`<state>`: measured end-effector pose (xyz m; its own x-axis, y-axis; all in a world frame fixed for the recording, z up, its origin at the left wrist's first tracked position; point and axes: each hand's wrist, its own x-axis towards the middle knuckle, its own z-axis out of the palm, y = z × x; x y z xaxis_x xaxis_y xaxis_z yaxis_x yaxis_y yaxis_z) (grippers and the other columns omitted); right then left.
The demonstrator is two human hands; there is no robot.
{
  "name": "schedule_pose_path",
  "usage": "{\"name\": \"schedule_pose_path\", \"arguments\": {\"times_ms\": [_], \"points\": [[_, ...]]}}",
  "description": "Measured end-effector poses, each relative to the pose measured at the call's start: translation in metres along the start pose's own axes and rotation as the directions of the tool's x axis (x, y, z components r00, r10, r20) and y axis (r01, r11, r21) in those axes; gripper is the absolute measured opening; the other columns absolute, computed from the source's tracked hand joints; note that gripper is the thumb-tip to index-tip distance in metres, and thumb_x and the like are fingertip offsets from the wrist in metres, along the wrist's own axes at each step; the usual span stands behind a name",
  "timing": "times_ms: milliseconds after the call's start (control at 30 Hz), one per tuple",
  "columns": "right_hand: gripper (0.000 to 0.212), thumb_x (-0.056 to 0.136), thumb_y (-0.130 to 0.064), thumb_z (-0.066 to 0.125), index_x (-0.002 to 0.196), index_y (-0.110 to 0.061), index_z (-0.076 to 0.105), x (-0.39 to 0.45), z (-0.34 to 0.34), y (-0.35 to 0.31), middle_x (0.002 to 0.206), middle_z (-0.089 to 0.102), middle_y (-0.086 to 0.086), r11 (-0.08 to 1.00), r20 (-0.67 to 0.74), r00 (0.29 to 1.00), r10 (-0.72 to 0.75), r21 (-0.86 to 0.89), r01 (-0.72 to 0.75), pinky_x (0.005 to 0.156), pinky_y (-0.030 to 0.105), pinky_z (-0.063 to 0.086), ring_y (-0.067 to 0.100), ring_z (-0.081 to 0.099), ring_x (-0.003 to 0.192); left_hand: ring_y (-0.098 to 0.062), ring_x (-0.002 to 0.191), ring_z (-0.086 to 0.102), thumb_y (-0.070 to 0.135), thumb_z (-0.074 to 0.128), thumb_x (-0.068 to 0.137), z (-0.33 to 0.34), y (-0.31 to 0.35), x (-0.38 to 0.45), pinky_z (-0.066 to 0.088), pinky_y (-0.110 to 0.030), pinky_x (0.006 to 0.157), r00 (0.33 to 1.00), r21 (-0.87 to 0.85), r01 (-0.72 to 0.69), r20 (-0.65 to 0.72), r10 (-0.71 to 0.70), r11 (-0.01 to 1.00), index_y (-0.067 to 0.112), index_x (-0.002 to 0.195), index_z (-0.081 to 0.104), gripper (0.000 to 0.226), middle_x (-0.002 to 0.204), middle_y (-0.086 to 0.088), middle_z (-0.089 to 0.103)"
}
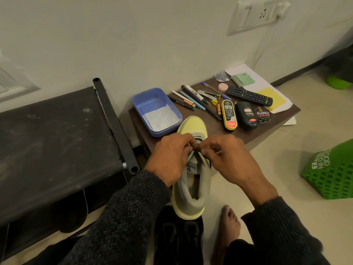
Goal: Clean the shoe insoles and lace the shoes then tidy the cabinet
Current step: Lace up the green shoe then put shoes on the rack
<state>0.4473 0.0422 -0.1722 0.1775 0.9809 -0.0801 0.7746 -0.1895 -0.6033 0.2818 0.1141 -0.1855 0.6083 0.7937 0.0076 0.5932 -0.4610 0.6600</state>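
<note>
A pale yellow-green sneaker (193, 188) with a grey padded collar lies toe-away from me, its toe resting on the edge of a low brown table (214, 127). My left hand (170, 157) and my right hand (231, 159) meet over the tongue and each pinches the dark shoelace (198, 140) at the eyelets. My fingers hide most of the lace. A pair of black shoes (177, 238) sits on the floor under the sneaker's heel.
On the table are a blue tray (139, 101) holding a white cloth, pens, shoe polish bottles (229, 114), a polish tin, a remote (250, 95) and papers. A black fabric shoe cabinet (57, 140) stands at left, a green basket (332, 175) at right. My bare foot (229, 222) rests on the floor.
</note>
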Motion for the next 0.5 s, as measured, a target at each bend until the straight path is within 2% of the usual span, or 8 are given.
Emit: {"name": "schedule_pose_path", "arguments": {"times_ms": [67, 133, 267, 500], "points": [[0.015, 0.096, -0.020, 0.068, 0.105, -0.029, 0.076, 0.0017, -0.0017, 0.0027, 0.095, 0.073, -0.016, 1.000, 0.013, 1.000, -0.019, 0.012, 0.019, 0.081, 0.024, 0.057, 0.000, 0.066, 0.087, -0.012, 0.103, 0.060, 0.021, 0.058, 0.102, -0.0022, -0.0006, 0.0013, 0.054, -0.038, 0.094, 1.000, 0.022, -0.020, 0.022, 0.020, 1.000, 0.024, 0.111, 0.069, 0.015, 0.109, 0.005, 0.066], [0.013, 0.096, -0.019, 0.068, 0.103, -0.028, 0.076, 0.0024, -0.0036, 0.0044, 0.093, 0.073, -0.015, 0.999, 0.030, 0.998, -0.047, 0.005, 0.047, 0.081, 0.028, 0.058, 0.000, 0.066, 0.085, -0.013, 0.104, 0.061, 0.022, 0.058, 0.102, -0.0021, -0.0007, 0.0013, 0.053, -0.038, 0.095, 0.998, 0.054, -0.050, 0.025, 0.049, 0.997, 0.023, 0.114, 0.069, 0.016, 0.111, 0.004, 0.067], [0.009, 0.096, -0.016, 0.063, 0.099, -0.023, 0.069, 0.0030, 0.0006, 0.0010, 0.096, 0.068, -0.007, 0.990, 0.038, 0.993, -0.109, -0.087, 0.111, 0.078, 0.039, 0.056, 0.010, 0.062, 0.088, -0.015, 0.105, 0.061, 0.023, 0.054, 0.104, -0.0001, -0.0003, 0.0021, 0.053, -0.040, 0.094, 0.997, 0.122, -0.067, 0.056, 0.061, 0.990, 0.023, 0.118, 0.067, 0.019, 0.115, 0.003, 0.066], [0.010, 0.094, -0.009, 0.058, 0.094, -0.020, 0.058, 0.0015, 0.0034, -0.0025, 0.092, 0.061, -0.005, 0.985, -0.001, 0.992, -0.128, -0.113, 0.127, 0.075, 0.035, 0.048, 0.014, 0.054, 0.084, -0.015, 0.099, 0.058, 0.022, 0.054, 0.104, -0.0001, 0.0026, 0.0048, 0.053, -0.038, 0.089, 0.994, 0.177, -0.082, 0.084, 0.068, 0.981, 0.024, 0.114, 0.059, 0.012, 0.112, 0.004, 0.061]]}}
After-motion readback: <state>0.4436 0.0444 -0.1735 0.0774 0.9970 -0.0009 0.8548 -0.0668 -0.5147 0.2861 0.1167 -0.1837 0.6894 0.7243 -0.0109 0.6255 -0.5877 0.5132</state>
